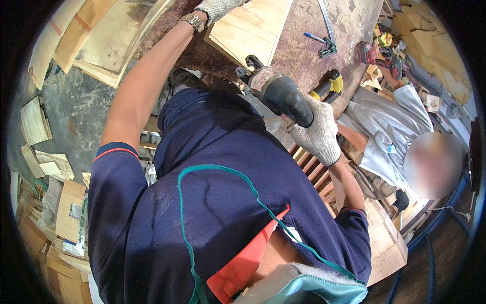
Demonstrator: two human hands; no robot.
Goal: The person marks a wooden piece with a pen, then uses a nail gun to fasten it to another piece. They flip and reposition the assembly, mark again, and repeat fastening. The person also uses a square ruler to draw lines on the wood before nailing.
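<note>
My right hand (pixel 320 133), in a white knitted glove, is wrapped round the rear of a black power tool (pixel 286 95). The tool's worn front end points up and left, close to the near edge of a pale plywood sheet (pixel 253 28). Whether it touches the sheet I cannot tell. At the top edge of the view my left hand (pixel 216 7), also gloved, is over the sheet's left side. Its fingers are mostly cut off by the frame. A watch (pixel 194 22) sits on the left wrist.
The stained worktable (pixel 309 48) holds a metal square (pixel 326 25), a blue pen (pixel 315 37) and a yellow-and-black tool (pixel 329 87). A red-and-black power tool (pixel 372 54) lies farther right. More plywood (pixel 109 38) is stacked at left. A person in grey (pixel 387 126) is close on the right.
</note>
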